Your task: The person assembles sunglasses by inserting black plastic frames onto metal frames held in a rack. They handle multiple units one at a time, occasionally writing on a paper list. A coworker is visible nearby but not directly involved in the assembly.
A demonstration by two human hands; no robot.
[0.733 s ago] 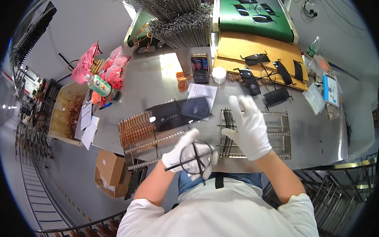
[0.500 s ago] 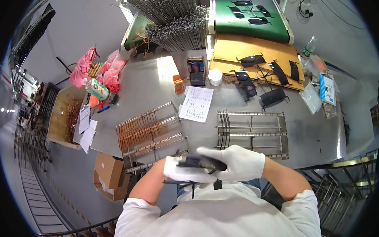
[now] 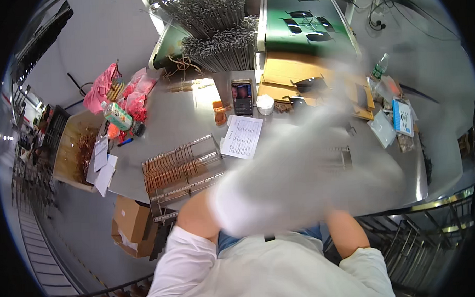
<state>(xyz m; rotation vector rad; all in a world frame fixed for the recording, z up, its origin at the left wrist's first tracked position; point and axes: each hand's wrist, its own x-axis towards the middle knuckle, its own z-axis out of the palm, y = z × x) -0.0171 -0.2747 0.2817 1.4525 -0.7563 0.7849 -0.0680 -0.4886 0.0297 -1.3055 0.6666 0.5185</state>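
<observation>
My left hand point(image 3: 290, 157), in a white glove, is smeared by motion as it reaches forward and right across the table. Its fingers cannot be made out, nor anything they may hold. Beside it on the right, my gloved right hand point(image 3: 377, 180) is an equally pale blur. Both lie over the right metal rack point(image 3: 347, 157), of which only a corner shows. Dark curved lens-like pieces point(image 3: 311, 85) lie on yellow-brown cardboard point(image 3: 287, 68) near the far end of the blur, partly hidden by it. The left slotted rack point(image 3: 214, 144) holds a row of copper-coloured wire pieces point(image 3: 170, 166).
A printed sheet point(image 3: 241, 137), a phone point(image 3: 242, 97) and a white round container point(image 3: 265, 104) lie mid-table. Bundled metal rods point(image 3: 218, 52) and a green conveyor point(image 3: 291, 52) stand behind. Bottle point(image 3: 117, 116) and pink bags point(image 3: 138, 89) are left; a cardboard box point(image 3: 131, 225) sits below.
My hands were together by my body around a dark flat piece. They have parted: the left swung forward and right, the right moved rightward. The dark piece no longer shows there.
</observation>
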